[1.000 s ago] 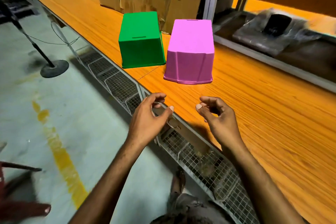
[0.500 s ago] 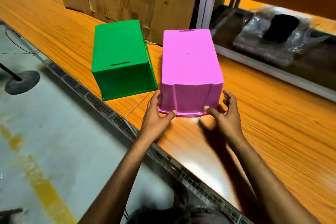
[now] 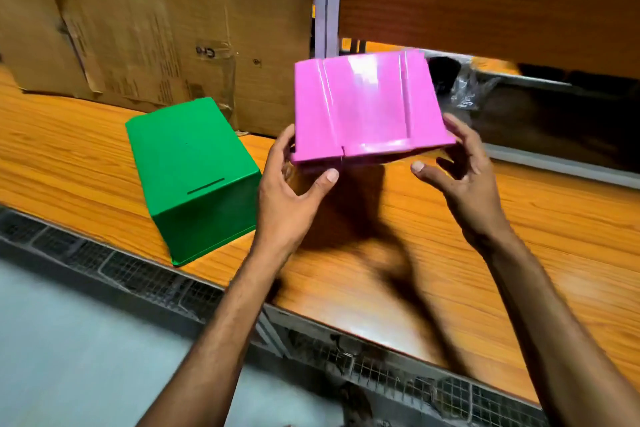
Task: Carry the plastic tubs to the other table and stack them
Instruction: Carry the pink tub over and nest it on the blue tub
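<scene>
Pink tub (image 3: 363,104) lifted off orange table (image 3: 536,236); cardboard (image 3: 138,28) behind.

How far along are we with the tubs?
Done: nothing stacked yet. In hand: the pink tub is off the orange table, tilted, gripped by the left hand and right hand. Left: carry it over, fetch the upside-down green tub, stack.

Glossy smooth plastic pink tub (image 3: 367,104), glare on its wall; green tub (image 3: 194,163) smooth plastic, duller. The table (image 3: 519,253) has a wood-grain top, slight sheen. Matt creased cardboard box (image 3: 138,28); metal wire mesh (image 3: 138,274).
</scene>
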Tool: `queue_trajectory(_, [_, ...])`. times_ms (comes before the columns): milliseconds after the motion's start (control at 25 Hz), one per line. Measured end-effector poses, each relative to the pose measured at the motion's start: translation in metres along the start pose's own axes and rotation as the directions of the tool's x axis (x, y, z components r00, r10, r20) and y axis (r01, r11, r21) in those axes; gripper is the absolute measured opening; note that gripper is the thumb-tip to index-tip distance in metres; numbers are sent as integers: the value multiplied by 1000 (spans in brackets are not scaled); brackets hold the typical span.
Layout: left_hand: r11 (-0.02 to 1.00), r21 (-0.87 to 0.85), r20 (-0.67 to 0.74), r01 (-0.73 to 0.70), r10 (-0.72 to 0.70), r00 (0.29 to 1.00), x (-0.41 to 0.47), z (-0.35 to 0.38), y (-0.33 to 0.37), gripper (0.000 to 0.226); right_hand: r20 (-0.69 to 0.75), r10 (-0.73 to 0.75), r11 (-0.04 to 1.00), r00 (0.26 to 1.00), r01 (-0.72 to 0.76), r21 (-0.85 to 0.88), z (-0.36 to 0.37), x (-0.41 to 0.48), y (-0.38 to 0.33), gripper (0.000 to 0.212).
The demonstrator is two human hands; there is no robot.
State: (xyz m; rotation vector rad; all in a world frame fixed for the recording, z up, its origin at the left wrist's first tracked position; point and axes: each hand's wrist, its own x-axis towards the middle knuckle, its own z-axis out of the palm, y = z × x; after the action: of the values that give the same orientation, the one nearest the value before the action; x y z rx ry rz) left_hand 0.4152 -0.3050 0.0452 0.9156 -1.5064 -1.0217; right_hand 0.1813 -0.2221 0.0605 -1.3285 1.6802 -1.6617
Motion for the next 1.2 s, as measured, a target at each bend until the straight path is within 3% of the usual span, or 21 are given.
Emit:
queue_trajectory(120, [994,-78,-5,-79,79,997,17,-5,21,81,-131,-99,995,986,95,-35,0,8,-25,74])
queue_trajectory(320, [978,-167,112,-122,142,984,29,-14,43,79,-427,-190,978,884,135,-156,-6,2,-47,43])
queue_trajectory(480, [988,-97,299,-117,141,944,25,-20,39,69,-619,-22,999,785,46,22,-13,2,-52,27])
queue_trajectory(600, [983,93,225,-156,132,965,-1,-17,17,52,-679,54,994,732,24,104,-26,7,-49,26])
queue_trajectory(680, [968,123,154,-220,200,968,-7,-9,15,43,-666,65,993,743,17,115,-32,8,-47,25])
queue_trajectory(760, [947,140,90,-289,278,956,-6,1,27,43,-569,73,994,819,-12,109,-39,5,-42,32])
queue_trajectory(840, [919,165,69,-358,351,934,-6,9,42,46,-422,131,988,897,-86,125,-42,-7,-30,57])
queue_trajectory(880, [903,182,78,-390,382,921,-7,13,48,47,-371,193,979,908,-154,132,-41,-16,-21,68])
queue_trajectory(960, [876,212,102,-434,422,901,-6,19,54,49,-313,314,947,896,-276,162,-37,-34,-6,68])
queue_trajectory(1040, [900,192,82,-391,383,920,-1,24,51,46,-268,360,928,894,-314,198,-35,-50,-1,61])
queue_trajectory(1200, [961,168,-32,-218,226,974,12,19,4,34,-174,238,964,956,-210,164,-40,-66,-36,86])
